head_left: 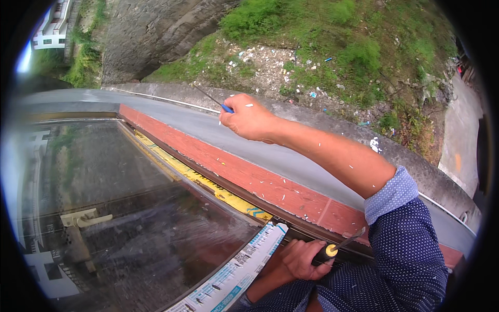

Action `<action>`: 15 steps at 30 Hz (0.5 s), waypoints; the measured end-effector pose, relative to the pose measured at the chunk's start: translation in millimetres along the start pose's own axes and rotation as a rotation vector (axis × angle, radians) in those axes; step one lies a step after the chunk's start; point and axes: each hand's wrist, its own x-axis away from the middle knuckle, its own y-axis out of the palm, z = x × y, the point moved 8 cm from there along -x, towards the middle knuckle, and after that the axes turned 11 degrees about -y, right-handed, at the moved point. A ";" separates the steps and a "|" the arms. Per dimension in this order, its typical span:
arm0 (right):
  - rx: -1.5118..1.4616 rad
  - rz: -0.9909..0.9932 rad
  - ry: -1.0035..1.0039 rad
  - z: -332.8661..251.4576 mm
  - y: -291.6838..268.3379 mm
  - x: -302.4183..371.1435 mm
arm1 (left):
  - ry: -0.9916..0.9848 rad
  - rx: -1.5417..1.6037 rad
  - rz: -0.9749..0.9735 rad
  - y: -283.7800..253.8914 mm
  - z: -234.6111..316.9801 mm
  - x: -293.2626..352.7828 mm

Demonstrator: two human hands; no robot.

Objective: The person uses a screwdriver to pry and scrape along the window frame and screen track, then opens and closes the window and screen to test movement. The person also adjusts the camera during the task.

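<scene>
My right hand (247, 117) is stretched out over the sill, closed around the blue handle of a thin screwdriver-like tool (211, 99). Its slim metal shaft points away to the upper left, beyond the sill's outer edge. Low in the view, my left hand (301, 258) grips a tool with a black and yellow handle (326, 254); its metal shaft angles right, and the tip's shape is unclear. That hand is beside the end of a white and blue printed strip (244, 265). Yellow film (208, 183) with ragged patches lies along the brown window frame (234, 193).
A dark, reflective glass pane (135, 229) fills the left. Red tiles (260, 179) with white flecks run beside the frame, then a grey ledge (208, 136) with a white pipe (166, 99). Far below lies a grassy slope (332, 62) with litter; a rock face (150, 36) rises behind.
</scene>
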 end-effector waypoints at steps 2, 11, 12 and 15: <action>0.457 -0.035 -0.100 14.2 -37.0 -0.7 | -0.013 -0.012 -0.040 1.2 0.9 -3.2; 0.663 -0.453 -0.043 12.7 -28.2 65.4 | 0.033 -0.020 -0.011 2.1 1.4 -0.4; 0.605 -0.478 -0.131 3.5 -21.5 73.1 | 0.037 -0.020 -0.011 2.0 1.9 -2.0; 0.470 -0.620 -0.284 -24.1 -3.8 99.8 | 0.052 -0.021 -0.003 0.3 4.0 -5.3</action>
